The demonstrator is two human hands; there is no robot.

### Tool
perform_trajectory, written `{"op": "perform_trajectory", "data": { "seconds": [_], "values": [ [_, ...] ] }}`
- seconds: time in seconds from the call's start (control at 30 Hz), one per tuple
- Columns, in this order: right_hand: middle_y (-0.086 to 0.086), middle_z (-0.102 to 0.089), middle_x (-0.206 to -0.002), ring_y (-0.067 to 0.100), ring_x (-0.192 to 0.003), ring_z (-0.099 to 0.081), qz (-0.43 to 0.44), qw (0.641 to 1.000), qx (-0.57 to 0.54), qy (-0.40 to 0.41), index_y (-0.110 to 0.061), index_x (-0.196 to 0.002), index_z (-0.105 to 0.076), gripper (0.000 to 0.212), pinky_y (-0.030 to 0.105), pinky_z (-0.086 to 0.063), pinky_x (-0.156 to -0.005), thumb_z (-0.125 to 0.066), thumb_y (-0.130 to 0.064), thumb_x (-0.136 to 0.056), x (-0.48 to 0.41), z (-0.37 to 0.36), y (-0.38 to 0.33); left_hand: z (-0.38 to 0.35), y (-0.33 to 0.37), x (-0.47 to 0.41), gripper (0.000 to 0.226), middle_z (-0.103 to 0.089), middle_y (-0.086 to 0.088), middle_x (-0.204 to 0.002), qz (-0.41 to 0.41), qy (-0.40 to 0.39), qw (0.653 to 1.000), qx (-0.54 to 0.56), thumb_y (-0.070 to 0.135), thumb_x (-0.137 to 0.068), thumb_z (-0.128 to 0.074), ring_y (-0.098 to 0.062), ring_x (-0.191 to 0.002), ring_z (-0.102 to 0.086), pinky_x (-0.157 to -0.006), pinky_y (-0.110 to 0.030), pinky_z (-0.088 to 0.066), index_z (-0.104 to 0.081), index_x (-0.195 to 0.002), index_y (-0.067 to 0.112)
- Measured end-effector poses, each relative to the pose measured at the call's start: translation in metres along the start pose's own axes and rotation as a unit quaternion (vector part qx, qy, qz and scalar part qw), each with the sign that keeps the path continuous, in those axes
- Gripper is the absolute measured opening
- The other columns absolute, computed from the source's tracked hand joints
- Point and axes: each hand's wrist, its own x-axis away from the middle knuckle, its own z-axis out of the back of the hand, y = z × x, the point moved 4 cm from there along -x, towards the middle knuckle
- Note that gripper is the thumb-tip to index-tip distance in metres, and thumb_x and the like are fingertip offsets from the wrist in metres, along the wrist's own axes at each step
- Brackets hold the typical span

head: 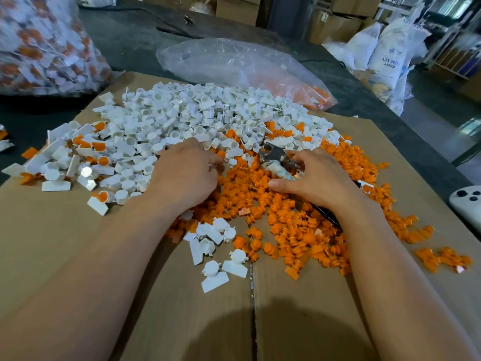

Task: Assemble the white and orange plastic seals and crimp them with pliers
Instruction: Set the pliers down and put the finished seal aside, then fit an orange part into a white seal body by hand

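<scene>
the white seal bodies (182, 121) lie in a broad heap across the far half of a flattened cardboard sheet (78, 256); each is a small round cup with a flat tag on one side. the orange inserts (299, 217), ribbed little plugs, spread in a second heap nearer and to the right, touching the white heap along a ragged line. at the left edge of the white heap a few assembled seals (102, 160) show an orange plug seated inside a white cup. a small cluster of white bodies (216, 246) sits apart, near the cardboard's centre seam.

the hands reach in palm down, forearms bare, and rest where the two heaps meet. the left hand (184, 173) has its fingers curled down into the parts; the tips are hidden, so i cannot tell whether it pinches anything. the right hand (315, 178) has its fingers curled round the pliers (276, 158), whose metal head points away and to the left over the orange inserts; a pale wrapping covers the handle near the head, and a dark length shows from under the wrist.

the cardboard lies on a dark table (130, 43). beyond the heaps a clear plastic bag (234, 63) holds more orange pieces at its right end. a large bag of white and orange seals (39, 48) stands at far left. a white device with dark buttons (466, 201) sits at the right edge. white sacks (390, 48) and cartons (234, 6) stand behind.
</scene>
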Motion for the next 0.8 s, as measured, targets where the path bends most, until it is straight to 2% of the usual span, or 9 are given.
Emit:
{"op": "perform_trajectory", "data": {
  "seconds": [0.17,0.3,0.37,0.43,0.5,0.57,0.67,0.8],
  "values": [
    [0.007,-0.042,-0.131,0.025,-0.122,-0.037,-0.003,1.000,-0.007,0.003,-0.017,-0.129,-0.045,0.082,0.036,-0.034,-0.094,-0.058,-0.069,-0.067,0.000,0.000,0.001,0.000,0.002,0.002,0.029,-0.052,-0.011,-0.117,-0.003,0.013,1.000,0.008,0.016,-0.093,-0.045,-0.030,-0.108,-0.050,-0.083,-0.033,-0.037,-0.064,-0.113,0.022],
    [0.003,-0.046,-0.118,0.021,-0.114,-0.041,0.002,0.999,-0.014,0.029,-0.017,-0.121,-0.051,0.073,0.032,-0.034,-0.083,-0.057,-0.067,-0.069,0.000,0.004,0.001,0.002,0.001,0.002,0.022,-0.055,-0.011,-0.112,-0.003,0.035,0.999,0.035,0.012,-0.092,-0.050,-0.030,-0.100,-0.054,-0.077,-0.035,-0.040,-0.067,-0.104,0.018],
    [-0.002,-0.045,-0.107,0.016,-0.108,-0.043,0.014,0.996,-0.032,0.082,-0.017,-0.115,-0.055,0.063,0.028,-0.031,-0.079,-0.058,-0.063,-0.072,0.002,0.011,-0.003,0.003,0.002,0.002,0.021,-0.058,-0.010,-0.111,0.000,0.044,0.998,0.041,0.012,-0.092,-0.052,-0.030,-0.099,-0.056,-0.077,-0.035,-0.043,-0.069,-0.103,0.016],
    [-0.007,-0.043,-0.100,0.010,-0.101,-0.042,0.041,0.983,-0.083,0.157,-0.018,-0.108,-0.060,0.048,0.025,-0.030,-0.079,-0.061,-0.054,-0.076,0.005,0.019,-0.009,0.005,0.002,0.002,0.020,-0.062,-0.010,-0.110,0.003,0.058,0.997,0.045,0.012,-0.091,-0.054,-0.029,-0.098,-0.058,-0.077,-0.036,-0.044,-0.070,-0.104,0.014],
    [-0.009,-0.046,-0.097,0.007,-0.096,-0.041,0.090,0.968,-0.125,0.199,-0.018,-0.101,-0.064,0.032,0.024,-0.030,-0.081,-0.062,-0.043,-0.081,0.011,0.025,-0.020,0.005,0.002,0.002,0.020,-0.065,-0.010,-0.108,0.007,0.069,0.996,0.051,0.011,-0.090,-0.056,-0.029,-0.098,-0.059,-0.077,-0.036,-0.045,-0.071,-0.104,0.013],
    [-0.007,-0.053,-0.098,0.008,-0.097,-0.044,0.158,0.962,-0.125,0.184,-0.017,-0.102,-0.066,0.024,0.025,-0.031,-0.085,-0.060,-0.034,-0.086,0.015,0.023,-0.037,0.004,0.001,0.001,0.022,-0.063,-0.010,-0.107,0.007,0.067,0.996,0.058,0.009,-0.090,-0.055,-0.030,-0.097,-0.059,-0.075,-0.036,-0.046,-0.070,-0.104,0.014],
    [0.003,-0.063,-0.112,0.017,-0.108,-0.051,0.262,0.953,-0.089,0.123,-0.011,-0.112,-0.065,0.025,0.020,-0.027,-0.090,-0.055,-0.019,-0.091,0.018,0.011,-0.063,-0.001,0.002,0.002,0.030,-0.054,-0.008,-0.115,0.005,0.042,0.997,0.064,0.010,-0.089,-0.050,-0.029,-0.106,-0.053,-0.075,-0.032,-0.040,-0.068,-0.110,0.023],
    [0.005,-0.059,-0.123,0.022,-0.117,-0.049,0.315,0.947,-0.026,0.062,-0.011,-0.124,-0.057,0.033,0.031,-0.029,-0.101,-0.052,-0.015,-0.092,0.014,-0.009,-0.081,-0.004,0.004,0.002,0.032,-0.051,-0.009,-0.115,-0.010,0.019,0.999,0.030,0.015,-0.089,-0.046,-0.028,-0.111,-0.047,-0.076,-0.030,-0.035,-0.067,-0.112,0.019]
  ]
}}
